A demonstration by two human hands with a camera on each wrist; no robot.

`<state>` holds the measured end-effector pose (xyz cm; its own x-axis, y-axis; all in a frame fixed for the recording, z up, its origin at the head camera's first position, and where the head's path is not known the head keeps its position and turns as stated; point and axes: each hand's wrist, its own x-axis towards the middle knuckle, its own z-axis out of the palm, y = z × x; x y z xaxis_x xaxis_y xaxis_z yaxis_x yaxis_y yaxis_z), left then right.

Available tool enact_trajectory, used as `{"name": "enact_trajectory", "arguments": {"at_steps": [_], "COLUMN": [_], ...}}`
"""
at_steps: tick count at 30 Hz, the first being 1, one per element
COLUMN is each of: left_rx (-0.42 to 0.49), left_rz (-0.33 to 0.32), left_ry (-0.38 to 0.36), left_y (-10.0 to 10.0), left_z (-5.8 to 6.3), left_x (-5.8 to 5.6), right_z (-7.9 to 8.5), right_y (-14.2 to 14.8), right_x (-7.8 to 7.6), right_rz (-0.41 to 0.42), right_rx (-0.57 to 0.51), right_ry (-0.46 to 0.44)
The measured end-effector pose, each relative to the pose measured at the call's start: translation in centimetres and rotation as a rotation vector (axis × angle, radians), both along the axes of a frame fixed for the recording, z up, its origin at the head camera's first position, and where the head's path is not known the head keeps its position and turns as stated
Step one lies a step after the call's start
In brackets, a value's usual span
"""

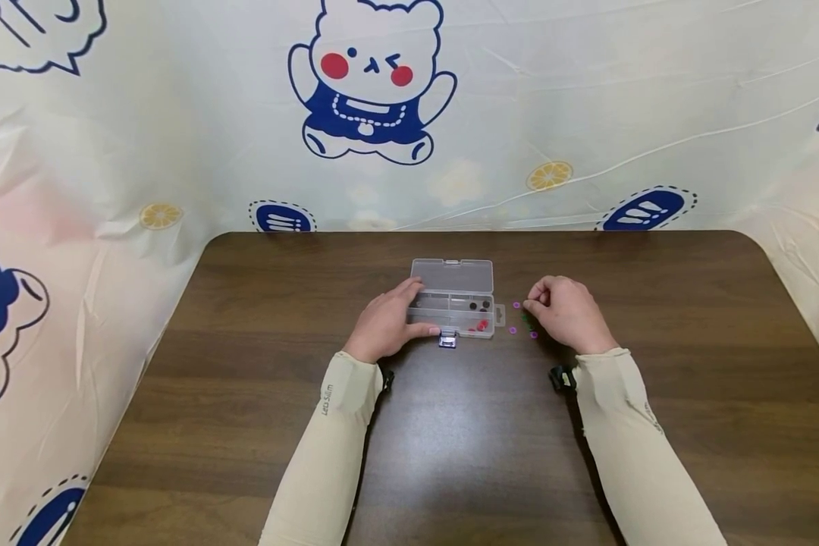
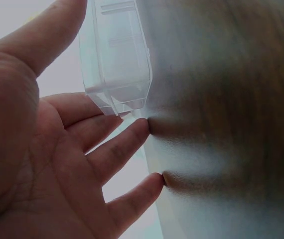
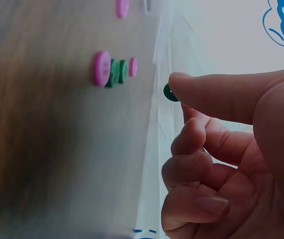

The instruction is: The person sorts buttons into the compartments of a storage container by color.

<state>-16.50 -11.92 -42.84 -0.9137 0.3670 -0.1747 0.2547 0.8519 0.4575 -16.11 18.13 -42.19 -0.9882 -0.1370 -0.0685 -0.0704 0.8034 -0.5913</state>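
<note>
A clear plastic compartment box [image 1: 428, 313] lies on the table with its lid [image 1: 452, 276] flipped back. My left hand [image 1: 385, 322] holds its left end, thumb along the front edge near the latch and fingers at the far side. Red buttons [image 1: 482, 324] sit in the front right compartment, dark buttons [image 1: 473, 306] in one behind. To the right of the box, my right hand [image 1: 568, 311] pinches a green button [image 3: 170, 93] between thumb and index finger. Below it, purple buttons [image 3: 101, 68] and green buttons [image 3: 113, 73] are on the table.
The brown wooden table [image 1: 246, 379] extends to both sides and ends at a cartoon-printed cloth [image 1: 505, 121] at the back. A clear hanging tab [image 1: 500, 315] juts from the box's right end towards the loose buttons.
</note>
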Motion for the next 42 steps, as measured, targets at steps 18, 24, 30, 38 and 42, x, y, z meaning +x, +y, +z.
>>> {"name": "enact_trajectory", "arguments": {"at_steps": [18, 24, 30, 38, 42], "left_rx": [-0.006, -0.004, -0.007, -0.013, -0.012], "left_rz": [0.001, 0.002, 0.002, -0.001, 0.001], "left_ry": [0.003, -0.002, -0.008, -0.001, 0.001], "left_y": [0.2, 0.1, 0.1, 0.0, 0.0], "left_z": [0.1, 0.2, 0.3, 0.3, 0.3], "left_x": [0.0, 0.0, 0.1, 0.1, 0.1], "right_z": [0.8, 0.9, 1.1, 1.2, 1.1], "right_y": [-2.0, -2.9, -3.7, -4.8, -5.5], "right_x": [0.2, 0.1, 0.1, 0.1, 0.1], "right_rz": [0.03, 0.031, 0.039, 0.049, 0.052], "right_rx": [0.002, -0.001, -0.009, -0.022, -0.027], "right_ry": [0.039, 0.048, 0.065, 0.069, 0.078]}}
